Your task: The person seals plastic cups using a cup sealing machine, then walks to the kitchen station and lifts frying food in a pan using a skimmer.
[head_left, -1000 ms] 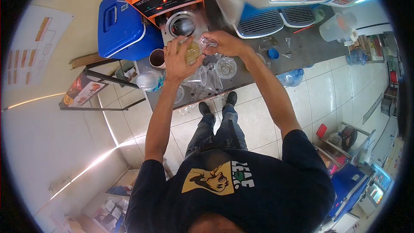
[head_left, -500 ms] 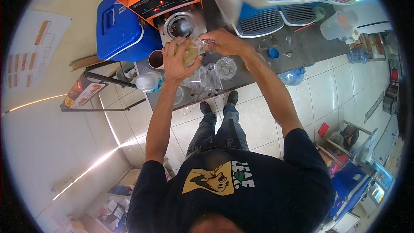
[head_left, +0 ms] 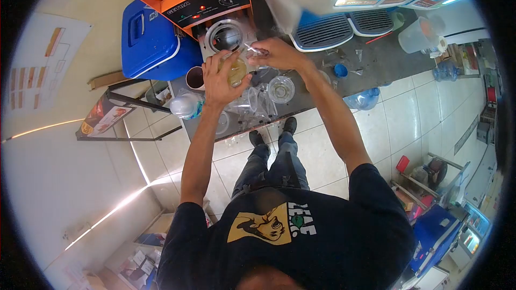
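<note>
My left hand [head_left: 219,80] is wrapped round a clear plastic cup with yellowish contents [head_left: 236,71]. Just right of the cup's top, my right hand [head_left: 271,53] pinches a piece of clear film [head_left: 255,51]. Both hands are in front of an orange sealing machine [head_left: 207,0], whose round metal ring [head_left: 226,36] lies directly beyond them. Another clear cup [head_left: 280,89] stands on the dark counter below my right hand. Crumpled clear plastic [head_left: 258,104] lies beside it. A dark-filled cup [head_left: 194,77] is left of my left hand.
A blue cooler box [head_left: 150,43] sits at the left. Drip trays [head_left: 323,32], a blue cap [head_left: 341,70] and a translucent pitcher [head_left: 416,36] are along the counter to the right. Wrapped plastic cups [head_left: 185,105] lie at the left edge.
My right hand has shifted slightly, with the film now gathered closer to its fingers. My left hand still holds the cup in nearly the same place.
</note>
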A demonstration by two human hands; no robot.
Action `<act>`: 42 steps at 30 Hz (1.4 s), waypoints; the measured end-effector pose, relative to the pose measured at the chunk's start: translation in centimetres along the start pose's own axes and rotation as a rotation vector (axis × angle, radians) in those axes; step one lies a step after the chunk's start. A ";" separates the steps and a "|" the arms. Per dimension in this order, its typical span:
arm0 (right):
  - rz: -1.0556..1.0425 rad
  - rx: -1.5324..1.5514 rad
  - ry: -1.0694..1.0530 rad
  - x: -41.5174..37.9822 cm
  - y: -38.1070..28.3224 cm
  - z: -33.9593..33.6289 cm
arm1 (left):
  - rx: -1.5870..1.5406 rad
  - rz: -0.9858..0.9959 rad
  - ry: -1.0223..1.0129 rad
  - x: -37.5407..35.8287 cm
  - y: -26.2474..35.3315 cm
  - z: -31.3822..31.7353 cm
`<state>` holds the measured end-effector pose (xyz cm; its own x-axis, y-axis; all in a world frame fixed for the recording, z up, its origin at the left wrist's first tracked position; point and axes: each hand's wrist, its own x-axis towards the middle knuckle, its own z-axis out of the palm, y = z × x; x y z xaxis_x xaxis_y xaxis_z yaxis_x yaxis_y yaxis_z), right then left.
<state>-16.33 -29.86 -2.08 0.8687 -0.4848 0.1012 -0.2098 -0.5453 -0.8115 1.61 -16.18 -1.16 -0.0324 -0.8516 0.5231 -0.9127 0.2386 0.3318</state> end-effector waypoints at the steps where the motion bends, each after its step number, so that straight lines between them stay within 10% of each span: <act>1: 0.001 0.000 0.002 0.0 0.3 0.2 | 0.000 0.002 -0.001 0.0 0.0 0.1; 10: -0.209 -0.225 0.164 0.4 0.6 -0.5 | -0.023 0.026 -0.036 0.1 -0.2 -0.2; 23: 0.235 -0.664 0.476 4.4 5.2 -1.4 | -0.068 0.029 -0.034 -0.1 -0.7 -0.7; 31: -0.031 -0.845 0.796 1.3 -6.7 0.0 | -0.251 -0.159 -0.023 -0.4 0.1 -1.2; 33: 0.151 -0.293 0.253 -0.3 -7.7 1.7 | -0.313 -0.221 -0.014 -0.5 -0.4 -0.9; 42: -0.081 0.402 0.252 -2.0 -10.9 4.1 | -0.455 -0.207 0.126 3.3 3.9 -8.6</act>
<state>-13.94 -20.15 4.22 0.7292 -0.6293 0.2689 0.0874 -0.3041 -0.9486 1.40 -14.10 8.60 0.2050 -0.8464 0.4915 -0.6240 0.2739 0.7319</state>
